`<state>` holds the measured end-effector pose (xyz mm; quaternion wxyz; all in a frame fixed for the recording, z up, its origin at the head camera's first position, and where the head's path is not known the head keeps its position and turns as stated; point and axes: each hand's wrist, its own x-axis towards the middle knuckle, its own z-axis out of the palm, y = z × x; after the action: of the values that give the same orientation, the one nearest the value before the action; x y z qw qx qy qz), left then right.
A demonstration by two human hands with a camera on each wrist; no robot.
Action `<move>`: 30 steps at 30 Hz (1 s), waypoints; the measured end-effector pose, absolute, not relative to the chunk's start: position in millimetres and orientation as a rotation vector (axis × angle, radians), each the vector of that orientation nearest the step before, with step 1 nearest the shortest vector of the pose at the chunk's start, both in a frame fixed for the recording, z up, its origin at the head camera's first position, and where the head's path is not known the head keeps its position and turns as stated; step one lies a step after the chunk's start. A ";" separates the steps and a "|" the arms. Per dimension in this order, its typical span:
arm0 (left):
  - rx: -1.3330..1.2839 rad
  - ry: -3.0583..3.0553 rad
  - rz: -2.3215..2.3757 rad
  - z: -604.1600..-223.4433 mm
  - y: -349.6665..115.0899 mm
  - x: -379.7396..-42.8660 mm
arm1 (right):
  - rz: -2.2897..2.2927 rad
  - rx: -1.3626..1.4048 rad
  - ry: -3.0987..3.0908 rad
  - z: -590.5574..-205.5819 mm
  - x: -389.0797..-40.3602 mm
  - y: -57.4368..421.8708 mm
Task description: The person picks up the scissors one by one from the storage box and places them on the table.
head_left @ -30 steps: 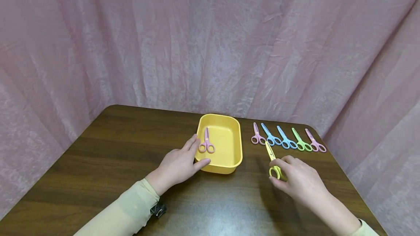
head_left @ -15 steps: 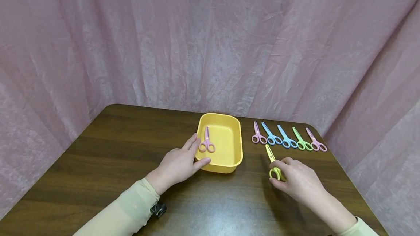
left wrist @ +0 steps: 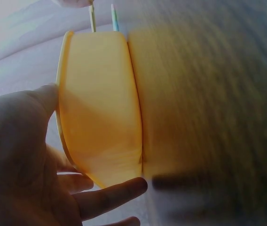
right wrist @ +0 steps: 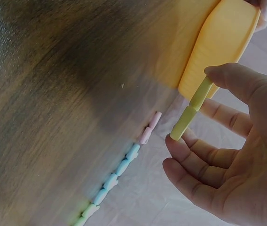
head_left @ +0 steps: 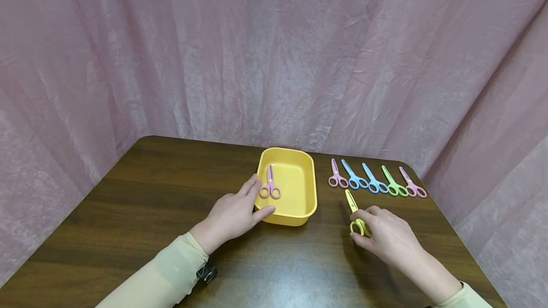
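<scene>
A yellow plastic bin (head_left: 289, 221) stands on the table, with one pair of pink scissors (head_left: 269, 189) lying inside, blades away from me. My left hand (head_left: 233, 213) rests against the bin's near left corner; its fairly straight fingers touch the left side and the thumb lies at the near rim. In the left wrist view these fingers (left wrist: 112, 197) extend along the bin wall. To the right of the bin, my right hand (head_left: 387, 232) pinches yellow scissors (head_left: 357, 225) by the handle loops, tips pointing forward. The right wrist view shows the yellow scissors (right wrist: 190, 110) raised off the table.
At the back right, a row of scissors lies on the table: pink (head_left: 337, 175), blue (head_left: 353, 176), another blue (head_left: 374, 179), green (head_left: 393, 182) and pink (head_left: 412, 183). A pink curtain (head_left: 274, 61) hangs behind the brown table (head_left: 180, 175).
My right hand has drawn the yellow scissors slightly toward me, so the tips are farther from the row. The left hand and the bin have stayed put.
</scene>
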<state>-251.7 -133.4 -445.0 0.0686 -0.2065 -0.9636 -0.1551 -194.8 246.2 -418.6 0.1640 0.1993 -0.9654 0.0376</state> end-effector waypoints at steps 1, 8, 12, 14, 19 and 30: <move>-0.620 -2.903 -0.468 -444.8 -133.3 -251.7 | 0.109 0.567 -2.752 -418.6 -194.9 246.3; -0.622 -2.901 -0.475 -445.0 -133.1 -252.0 | 0.110 0.564 -2.753 -419.4 -195.5 247.0; -0.625 -2.898 -0.480 -444.7 -133.1 -251.3 | 0.109 0.562 -2.757 -420.0 -196.2 247.4; -0.624 -2.898 -0.482 -444.1 -133.0 -250.9 | 0.111 0.561 -2.758 -420.3 -196.6 247.6; -0.622 -2.902 -0.483 -443.6 -132.9 -250.4 | 0.116 0.559 -2.759 -421.7 -197.3 248.4; -0.626 -2.897 -0.481 -443.5 -133.1 -250.4 | 0.115 0.541 -2.774 -426.2 -202.8 245.4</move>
<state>-250.4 -133.1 -443.5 0.0695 -0.2079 -0.9625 -0.1597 -202.8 245.4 -426.2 0.1561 0.1889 -0.9687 0.0401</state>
